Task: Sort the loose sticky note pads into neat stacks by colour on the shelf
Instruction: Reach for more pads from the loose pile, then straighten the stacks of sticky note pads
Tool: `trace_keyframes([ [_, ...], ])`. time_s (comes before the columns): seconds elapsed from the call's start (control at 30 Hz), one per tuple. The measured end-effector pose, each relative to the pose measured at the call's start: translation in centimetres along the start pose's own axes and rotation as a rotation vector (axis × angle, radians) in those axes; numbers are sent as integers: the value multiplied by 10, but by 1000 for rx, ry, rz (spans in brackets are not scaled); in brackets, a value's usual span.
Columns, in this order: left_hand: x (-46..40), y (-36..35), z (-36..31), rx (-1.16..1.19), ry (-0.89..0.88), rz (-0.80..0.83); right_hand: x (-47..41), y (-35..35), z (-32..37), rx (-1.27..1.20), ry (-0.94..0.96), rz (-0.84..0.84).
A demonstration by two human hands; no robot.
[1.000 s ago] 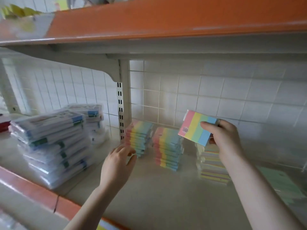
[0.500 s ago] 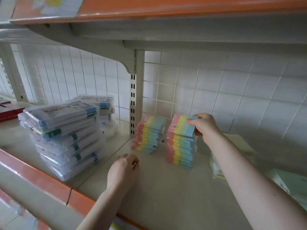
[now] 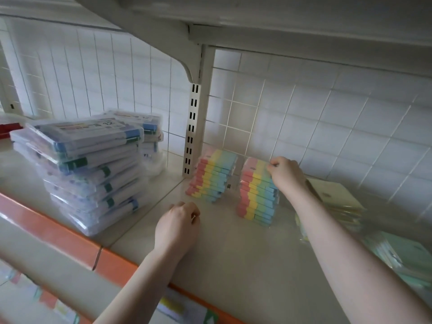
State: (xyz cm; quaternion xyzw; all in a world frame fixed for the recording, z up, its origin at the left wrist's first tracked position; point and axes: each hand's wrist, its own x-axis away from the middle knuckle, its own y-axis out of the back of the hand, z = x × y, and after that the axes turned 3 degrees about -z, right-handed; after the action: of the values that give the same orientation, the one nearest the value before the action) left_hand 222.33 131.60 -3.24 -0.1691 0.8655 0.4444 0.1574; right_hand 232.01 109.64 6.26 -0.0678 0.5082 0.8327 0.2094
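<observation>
Striped paper pad stack (image 3: 256, 195) under rt hand (image 3: 286, 174)

Two stacks of rainbow-striped sticky note pads stand side by side on the shelf (image 3: 233, 249) near the back grid. The left stack (image 3: 214, 177) is shorter and leans slightly; the right stack (image 3: 256, 195) is taller, uneven-edged. Pale yellow pads (image 3: 339, 197) and green pads (image 3: 402, 256) lie further right.

Brightness: soft, even and rather dim under the upper shelf (image 3: 304, 17).
Light source: cannot tell; the tiled back wall (image 3: 339, 118) is the brightest area.
Shadows: faint, diffuse.
Glare: pale sheen on the plastic-wrapped packs (image 3: 88, 160).
Blur: lower left corner and right-edge pads (image 3: 404, 256) smeared.
Distortion: wide-angle bending of the tile lines.
</observation>
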Motion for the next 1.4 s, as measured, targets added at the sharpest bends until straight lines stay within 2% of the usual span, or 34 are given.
trace_keyframes([
  [0.13,1,-1,0,-7,-3,22,8,0,3,54,42,-71],
  [0.33,0,-1,-1,-18,-5,68,36,14,1,145,179,-378],
  [0.53,0,0,1,-6,-26,74,80,30,-36,157,310,-623],
  [0.8,27,0,-37,4,-109,33,151,69,-110,134,301,-713],
  [1.0,68,-21,-115,72,-252,19,182,107,-191,227,149,-691],
  [1.4,214,-125,-356,186,-405,163,272,255,-431,376,-94,-672],
])
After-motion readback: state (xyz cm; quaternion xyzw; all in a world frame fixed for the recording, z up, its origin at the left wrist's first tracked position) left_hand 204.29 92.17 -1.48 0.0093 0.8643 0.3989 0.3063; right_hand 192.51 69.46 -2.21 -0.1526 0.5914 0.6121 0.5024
